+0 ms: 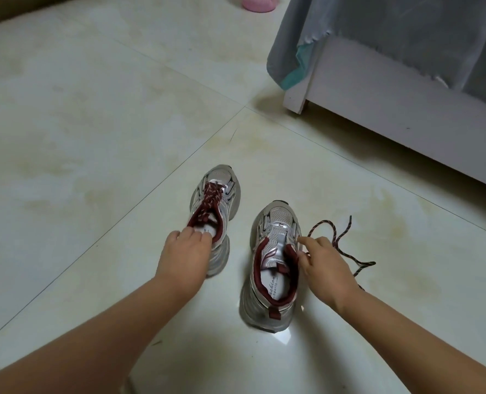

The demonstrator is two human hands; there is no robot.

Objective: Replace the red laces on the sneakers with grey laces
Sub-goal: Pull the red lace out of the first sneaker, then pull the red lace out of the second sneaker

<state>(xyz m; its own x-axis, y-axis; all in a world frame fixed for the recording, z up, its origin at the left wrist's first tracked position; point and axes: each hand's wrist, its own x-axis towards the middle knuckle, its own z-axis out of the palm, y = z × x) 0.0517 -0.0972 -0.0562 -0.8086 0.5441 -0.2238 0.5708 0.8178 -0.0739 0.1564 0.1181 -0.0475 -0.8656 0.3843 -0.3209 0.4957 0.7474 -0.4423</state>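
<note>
Both sneakers are silver-grey with white mesh panels and dark red lining round the collar. The left sneaker carries a dark red lace flecked with white. The right sneaker has a white insole with dark lettering and a dark red heel tab. The loose lace on the floor is dark red with pale flecks. The floor is glossy cream tile with yellowish blotches and thin dark joints. A grey cloth with a teal underside hangs over white furniture. A pink object sits at the top edge.
</note>
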